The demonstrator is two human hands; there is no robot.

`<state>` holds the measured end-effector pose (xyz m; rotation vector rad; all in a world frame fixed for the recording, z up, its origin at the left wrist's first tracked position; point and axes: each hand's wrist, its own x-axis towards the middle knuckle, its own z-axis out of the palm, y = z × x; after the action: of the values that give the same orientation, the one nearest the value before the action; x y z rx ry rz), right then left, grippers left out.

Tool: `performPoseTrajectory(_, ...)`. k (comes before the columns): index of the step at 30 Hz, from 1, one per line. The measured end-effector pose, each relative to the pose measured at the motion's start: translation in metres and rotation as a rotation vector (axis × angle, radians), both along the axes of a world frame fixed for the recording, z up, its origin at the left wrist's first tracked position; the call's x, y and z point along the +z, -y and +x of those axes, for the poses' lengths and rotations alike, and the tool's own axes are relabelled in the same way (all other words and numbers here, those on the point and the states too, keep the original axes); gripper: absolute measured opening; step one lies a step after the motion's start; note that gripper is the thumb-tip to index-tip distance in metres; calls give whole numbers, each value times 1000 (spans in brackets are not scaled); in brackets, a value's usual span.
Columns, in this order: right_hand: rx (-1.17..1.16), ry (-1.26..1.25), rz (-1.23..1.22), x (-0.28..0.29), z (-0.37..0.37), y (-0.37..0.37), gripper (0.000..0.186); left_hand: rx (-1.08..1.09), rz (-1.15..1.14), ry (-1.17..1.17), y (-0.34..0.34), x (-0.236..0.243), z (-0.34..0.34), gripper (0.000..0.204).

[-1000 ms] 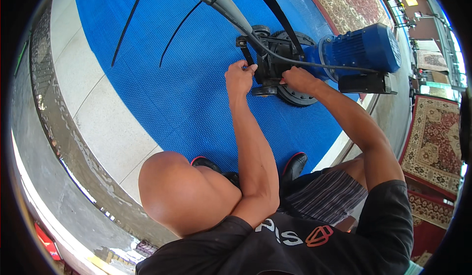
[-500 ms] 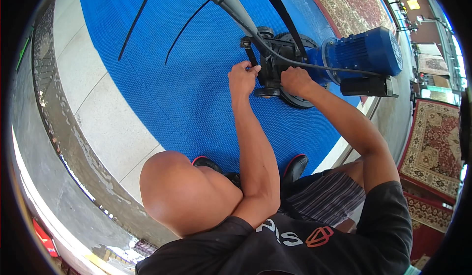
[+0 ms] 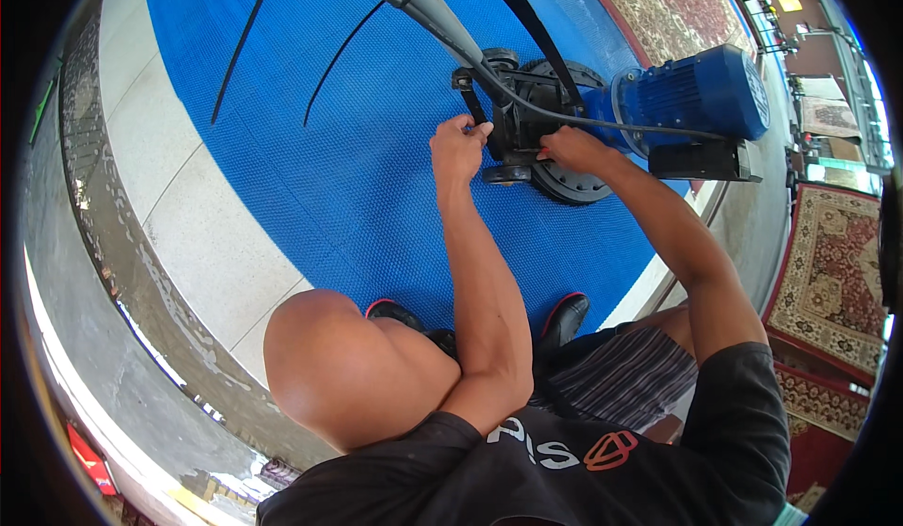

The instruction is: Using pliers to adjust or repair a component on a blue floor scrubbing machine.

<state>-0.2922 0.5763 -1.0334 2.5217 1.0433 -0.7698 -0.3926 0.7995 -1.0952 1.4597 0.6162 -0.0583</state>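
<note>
A floor scrubbing machine with a ribbed blue motor (image 3: 691, 93) lies tipped on its side on a blue textured mat (image 3: 310, 178). My left hand (image 3: 458, 150) is closed, thumb and fingers pinched beside the black metal bracket (image 3: 476, 103) at the foot of the machine's grey handle pole (image 3: 423, 8). What those fingers hold, if anything, is hidden. My right hand (image 3: 576, 150) reaches in by the black round base (image 3: 574, 183), fingers bent and pressed together against the frame. Anything small in its grip cannot be made out. Near both hands is a small black wheel (image 3: 508, 175).
A dark cable (image 3: 621, 129) runs across the machine to the motor side. My black shoes (image 3: 566, 319) stand on the mat's near part. Pale tiles (image 3: 221, 234) border the mat at left. Patterned rugs (image 3: 832, 277) hang at right; another rug (image 3: 658, 8) lies at the far side.
My right hand has turned from a rounded fist to a flatter pinch, its fingertips now showing beside the frame. The left hand keeps nearly the same place. The view has shifted slightly.
</note>
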Motion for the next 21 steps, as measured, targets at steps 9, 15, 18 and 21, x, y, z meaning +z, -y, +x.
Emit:
performPoseTrajectory(9, -114, 86, -198, 10, -20, -33, 33, 2, -11, 9, -1, -3, -1, 26)
performPoseTrajectory(15, -146, 92, -163, 13, -18, -24, 31, 6, 14, 11, -1, -3, -1, 26)
performPoseTrajectory(18, -218, 84, -142, 15, -18, -13, 33, -17, -3, 16, 6, 2, 1, 26)
performPoseTrajectory(21, -208, 126, -141, 16, -30, -33, 27, 24, 3, 34, -3, -4, -3, 26)
